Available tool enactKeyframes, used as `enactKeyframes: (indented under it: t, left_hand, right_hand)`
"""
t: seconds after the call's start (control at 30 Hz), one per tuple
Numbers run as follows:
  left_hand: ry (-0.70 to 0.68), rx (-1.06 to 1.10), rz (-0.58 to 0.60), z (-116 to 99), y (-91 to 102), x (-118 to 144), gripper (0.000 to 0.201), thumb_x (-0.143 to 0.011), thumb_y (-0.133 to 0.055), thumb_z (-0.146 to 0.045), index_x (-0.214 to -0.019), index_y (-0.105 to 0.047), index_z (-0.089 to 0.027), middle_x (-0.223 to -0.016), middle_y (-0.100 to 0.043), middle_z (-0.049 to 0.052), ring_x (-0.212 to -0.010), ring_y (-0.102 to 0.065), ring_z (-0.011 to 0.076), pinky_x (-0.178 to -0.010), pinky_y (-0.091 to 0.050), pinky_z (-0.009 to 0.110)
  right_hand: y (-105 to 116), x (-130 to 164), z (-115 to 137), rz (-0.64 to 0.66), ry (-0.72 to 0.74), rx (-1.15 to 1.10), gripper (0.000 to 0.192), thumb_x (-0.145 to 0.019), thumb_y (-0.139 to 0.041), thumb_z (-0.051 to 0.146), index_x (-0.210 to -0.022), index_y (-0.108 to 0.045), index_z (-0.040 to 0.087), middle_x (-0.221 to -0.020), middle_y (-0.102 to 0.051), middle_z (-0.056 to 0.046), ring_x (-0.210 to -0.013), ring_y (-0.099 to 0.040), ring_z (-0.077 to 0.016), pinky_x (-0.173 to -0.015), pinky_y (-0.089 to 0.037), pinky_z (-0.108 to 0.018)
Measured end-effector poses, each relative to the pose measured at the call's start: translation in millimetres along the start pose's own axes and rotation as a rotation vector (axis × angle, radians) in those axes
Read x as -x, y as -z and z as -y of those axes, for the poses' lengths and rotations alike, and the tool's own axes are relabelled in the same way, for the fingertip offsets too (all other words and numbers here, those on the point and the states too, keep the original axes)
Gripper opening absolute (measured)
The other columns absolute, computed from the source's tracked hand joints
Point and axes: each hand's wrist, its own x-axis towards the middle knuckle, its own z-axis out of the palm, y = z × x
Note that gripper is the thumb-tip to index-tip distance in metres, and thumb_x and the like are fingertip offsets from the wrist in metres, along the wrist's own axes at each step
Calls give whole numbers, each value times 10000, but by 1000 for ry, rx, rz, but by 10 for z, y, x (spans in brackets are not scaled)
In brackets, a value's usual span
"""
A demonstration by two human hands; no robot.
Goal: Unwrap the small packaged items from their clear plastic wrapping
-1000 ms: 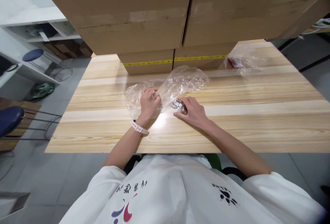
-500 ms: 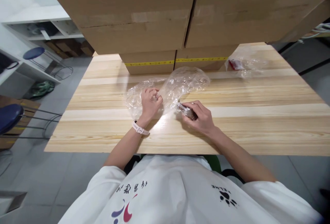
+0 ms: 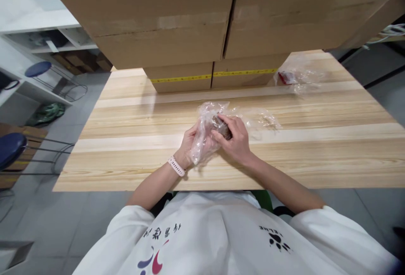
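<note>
Crumpled clear plastic, likely a bag (image 3: 202, 142), drapes over the palm and fingers of my left hand (image 3: 189, 142), which supports it from the left and below. The plastic partly blurs those fingers. With fingers and thumb curled round it, my right hand (image 3: 236, 136) grips a small dark brown object (image 3: 223, 128) with a shiny surface; its kind I cannot make out. That object rests against the plastic, over my left hand. A looser stretch of the plastic trails right on the table, behind my right hand.
Large cardboard boxes (image 3: 164, 22) stand stacked at the back of the wooden table (image 3: 126, 140), the lower ones crossed by yellow tape (image 3: 180, 79). Another clear plastic piece with a red packet (image 3: 287, 77) lies at the back right. Blue stools (image 3: 38, 69) stand left on the floor.
My hands have come together. The plastic has been lifted and gathered over my left hand, and my right hand has brought the brown object left and up onto it.
</note>
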Motion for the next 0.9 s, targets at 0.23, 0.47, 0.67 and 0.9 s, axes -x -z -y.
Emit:
enactKeyframes:
  t: [0.23,0.47,0.67,0.9]
  left_hand:
    - [36,35,-109,53,94,-116,326,-1011,-515,-364,-1185,-747,-216,-1182,-770,61,-1044,-739,234,-839,-621,324]
    - [163,136,-145,56,117,-119,331,-1033,-486,-344,-1114,-755,-169,-938,-790,49,-626,-695,140,-604,-595,250]
    - [272,170,-159,25,40,-65,299,-1020,-490,-199,-1175,-727,-102,-830,-783,64,-619,-725,150,-656,-611,247]
    - [164,111,-162,0,1,-70,284,-999,-558,-139,-1242,-704,-125,-884,-793,62,-683,-756,163,-749,-638,273]
  right_hand:
    - [-118,65,-135,238,36,296,587,-1085,-270,561,-1591,-418,303,-1605,-405,-129,-1422,-376,-345,-1121,-316,-581]
    - [-49,16,-138,220,113,391,567,-1088,-251,544,-1608,-369,352,-1710,-286,-84,-1578,-212,-304,-1238,-98,-595]
    - [17,-19,-181,266,18,338,709,-997,-402,716,-1602,-390,345,-1752,-186,-82,-1615,-114,-355,-1244,-18,-647]
    - [211,-84,-458,225,-517,-176,929,-905,-457,831,-1652,-277,308,-1697,-330,-131,-1557,-317,-371,-1236,-212,-668]
